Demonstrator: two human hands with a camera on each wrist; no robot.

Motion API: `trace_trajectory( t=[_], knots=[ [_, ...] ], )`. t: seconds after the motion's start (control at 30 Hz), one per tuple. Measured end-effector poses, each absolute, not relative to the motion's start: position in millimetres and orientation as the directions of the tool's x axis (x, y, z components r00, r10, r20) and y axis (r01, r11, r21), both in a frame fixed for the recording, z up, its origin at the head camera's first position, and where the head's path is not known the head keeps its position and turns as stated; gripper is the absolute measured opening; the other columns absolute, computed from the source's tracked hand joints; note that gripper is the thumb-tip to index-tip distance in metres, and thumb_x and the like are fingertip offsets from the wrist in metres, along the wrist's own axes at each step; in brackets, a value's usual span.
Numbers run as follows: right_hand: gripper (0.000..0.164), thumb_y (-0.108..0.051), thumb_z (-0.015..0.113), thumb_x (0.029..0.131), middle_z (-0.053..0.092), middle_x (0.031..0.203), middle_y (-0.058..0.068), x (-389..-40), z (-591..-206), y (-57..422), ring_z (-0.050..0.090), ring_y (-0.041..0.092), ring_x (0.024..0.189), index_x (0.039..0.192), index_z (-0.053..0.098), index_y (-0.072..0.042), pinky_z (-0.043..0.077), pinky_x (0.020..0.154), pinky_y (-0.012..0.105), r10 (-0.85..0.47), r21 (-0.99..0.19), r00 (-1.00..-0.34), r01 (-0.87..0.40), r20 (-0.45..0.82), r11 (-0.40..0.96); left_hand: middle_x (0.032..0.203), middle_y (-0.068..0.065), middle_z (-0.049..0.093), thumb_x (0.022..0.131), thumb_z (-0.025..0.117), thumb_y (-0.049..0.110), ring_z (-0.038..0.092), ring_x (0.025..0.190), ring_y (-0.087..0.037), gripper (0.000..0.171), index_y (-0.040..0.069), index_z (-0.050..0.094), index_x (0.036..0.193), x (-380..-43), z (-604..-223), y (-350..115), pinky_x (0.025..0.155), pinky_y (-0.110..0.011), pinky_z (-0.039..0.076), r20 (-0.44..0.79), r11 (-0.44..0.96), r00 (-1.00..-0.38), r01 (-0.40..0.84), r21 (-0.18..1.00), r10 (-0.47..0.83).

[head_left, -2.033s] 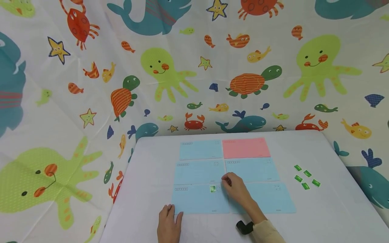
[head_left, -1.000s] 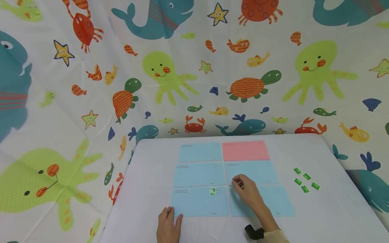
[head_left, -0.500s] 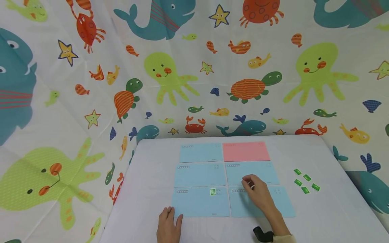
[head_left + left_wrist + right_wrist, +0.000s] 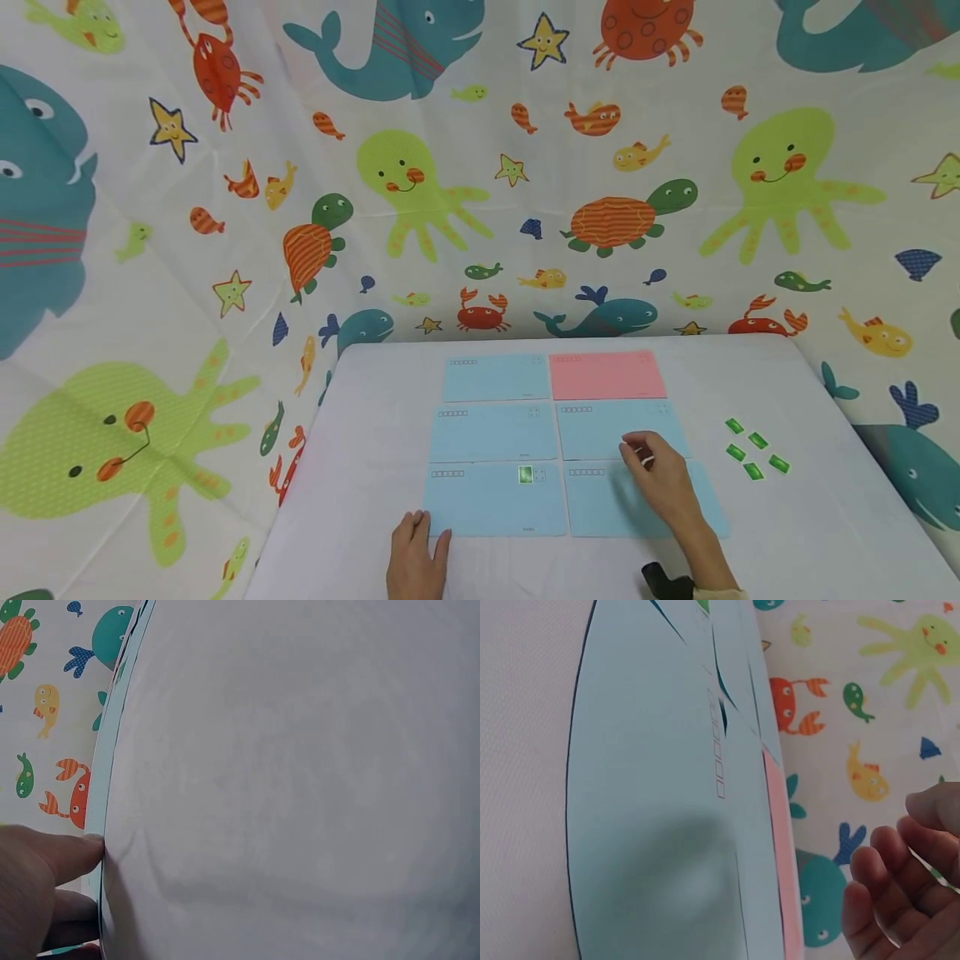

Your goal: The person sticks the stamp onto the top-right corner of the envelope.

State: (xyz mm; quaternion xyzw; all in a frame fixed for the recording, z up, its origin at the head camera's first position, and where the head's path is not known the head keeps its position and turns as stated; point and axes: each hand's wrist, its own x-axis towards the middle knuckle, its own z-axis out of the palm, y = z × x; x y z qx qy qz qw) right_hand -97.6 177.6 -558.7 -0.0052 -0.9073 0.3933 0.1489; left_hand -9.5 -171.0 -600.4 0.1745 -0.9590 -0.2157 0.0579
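Your left hand (image 4: pixel 417 552) lies at the bottom of the frame, just left of centre, fingers mostly straight and touching the lower-left corner of the lower-left blue envelope (image 4: pixel 487 508); light, flat pressure there should steady the paper without creasing it; your right hand (image 4: pixel 663 477) hangs raised right of centre, over the lower-right blue envelope (image 4: pixel 600 512) and overlapping the middle-right blue envelope (image 4: pixel 592 437), its fingers loosely curled with nothing plainly held; hold it clear of the sheets, since thin paper could slide at a brush.

One green stamp (image 4: pixel 526 474) sits on the lower-left envelope, just left of a small printed mark; five loose green stamps (image 4: pixel 758 440) lie at the right of the frame; such flat pieces probably lift best by a corner, under light fingertips.

The envelopes look smooth, matte and oblong, with a pink envelope (image 4: pixel 607 375) in the far row; the white tablecloth (image 4: pixel 337 467) looks softly wrinkled; the printed curtain (image 4: pixel 480 208) behind shows folds.
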Motion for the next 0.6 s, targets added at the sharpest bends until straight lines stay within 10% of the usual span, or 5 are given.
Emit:
trace_trajectory(
  t=[0.6],
  knots=[
    [0.019, -0.018, 0.069, 0.094, 0.072, 0.094, 0.007, -95.1, -554.7, 214.9, 0.051, -0.007, 0.077, 0.109, 0.069, -0.006, 0.044, 0.065, 0.008, 0.253, -0.707, -0.927, -0.018, 0.276, 0.707, 0.127, -0.021, 0.06, 0.085, 0.08, 0.023, 0.053, 0.129, -0.04, 0.052, -0.008, 0.064, 0.124, -12.6, -602.7, -165.8, 0.104, -0.049, 0.05, 0.034, 0.831, -0.926, -0.322, 0.454, -0.377]
  ],
)
